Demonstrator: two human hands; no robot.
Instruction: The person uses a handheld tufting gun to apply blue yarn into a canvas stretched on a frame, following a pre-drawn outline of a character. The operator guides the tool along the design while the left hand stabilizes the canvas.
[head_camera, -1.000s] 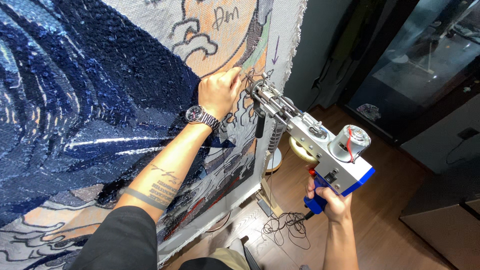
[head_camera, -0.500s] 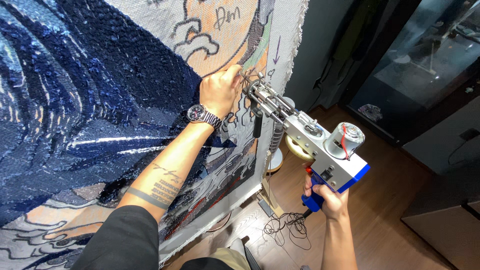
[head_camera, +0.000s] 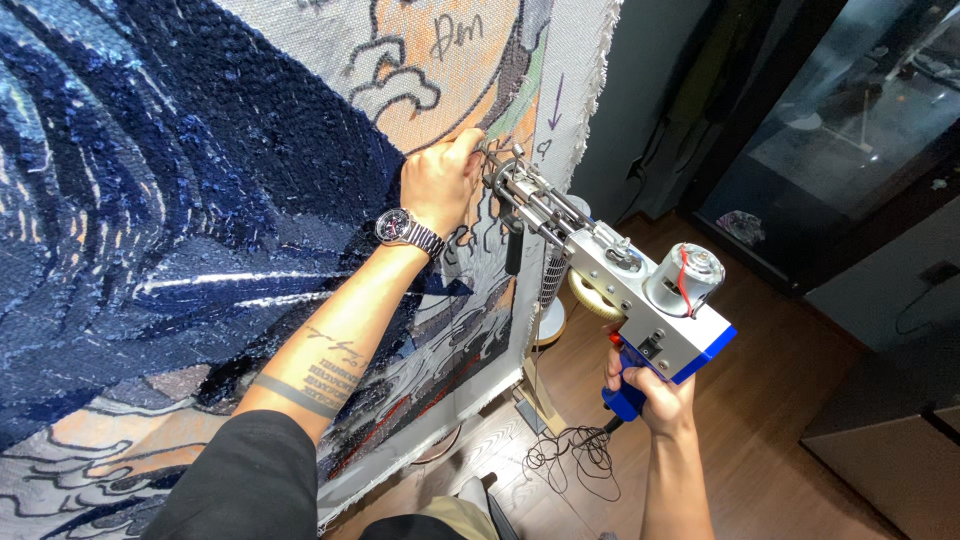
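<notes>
Right hand low in the frame, grip wrapped tight round the blue handle of a tufting gun. A tangled cord lies on the wooden floor just below it. Gun tilts up and leftward, its needle end touching the stretched cloth on the upright frame. Left hand, wristwatch on the wrist, rests against the cloth just beside the needle, fingers pressed together at the tip; what they pinch cannot be told. Dark blue tufted pile fills the cloth to the left. Beyond, a glass cabinet stands by the wall.
</notes>
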